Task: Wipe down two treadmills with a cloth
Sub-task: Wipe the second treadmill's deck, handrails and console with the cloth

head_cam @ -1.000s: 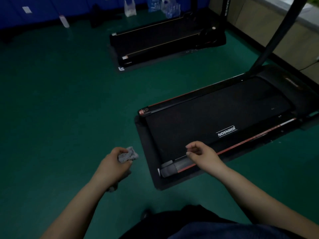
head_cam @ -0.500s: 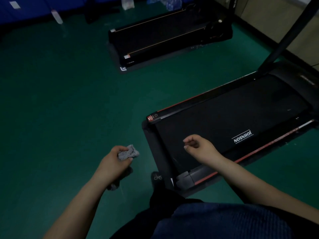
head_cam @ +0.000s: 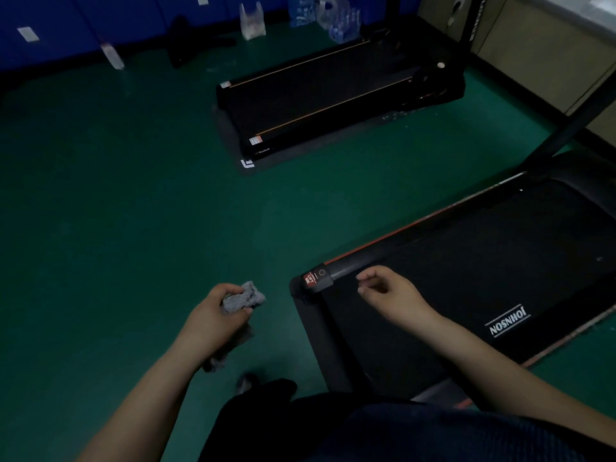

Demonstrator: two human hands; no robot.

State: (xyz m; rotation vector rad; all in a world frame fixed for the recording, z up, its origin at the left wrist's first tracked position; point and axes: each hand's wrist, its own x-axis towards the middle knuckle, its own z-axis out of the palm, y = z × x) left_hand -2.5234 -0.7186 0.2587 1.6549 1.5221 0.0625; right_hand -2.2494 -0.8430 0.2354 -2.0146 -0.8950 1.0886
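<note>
My left hand (head_cam: 216, 315) grips a crumpled grey cloth (head_cam: 242, 297) above the green floor, left of the near treadmill. That black treadmill (head_cam: 483, 261) has a red side stripe and a white logo on its belt; it fills the lower right. My right hand (head_cam: 390, 291) hovers over its rear left corner with loosely curled fingers and holds nothing. A second black treadmill (head_cam: 320, 95) with orange side lines lies further off, at upper centre.
A black upright post (head_cam: 566, 128) rises from the near treadmill at the right. Plastic bags and packed water bottles (head_cam: 336, 15) stand by the blue wall at the back. Beige cabinets (head_cam: 533, 55) line the right side. Open green floor (head_cam: 116, 195) spreads to the left.
The view has shifted: the near treadmill now sits further right and lower in frame. My right hand moved from the treadmill's near rear corner across to its far rear corner. The left hand kept gripping the cloth.
</note>
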